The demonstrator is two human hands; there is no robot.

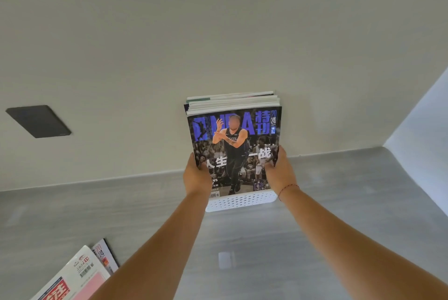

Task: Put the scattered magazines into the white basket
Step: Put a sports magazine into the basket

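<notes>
Against the pale wall, an upright stack of magazines [234,144] is held in the white basket [242,201] on the grey table [339,215]. Its front cover is pinched at the lower edges between the left hand [196,177] and right hand [281,171]. Near the bottom left corner, well apart, two more magazines [80,273] are seen lying flat.

Place: an indoor room, a home or an office; which one cannot be told.
Surface: a grey wood-grain tabletop [339,202] butts against the wall [218,21].
Wall: plain off-white, with a dark square panel [38,121].
Contents: magazines [234,149] upright in a white basket [242,201], loose magazines [80,273] lying near left.
</notes>
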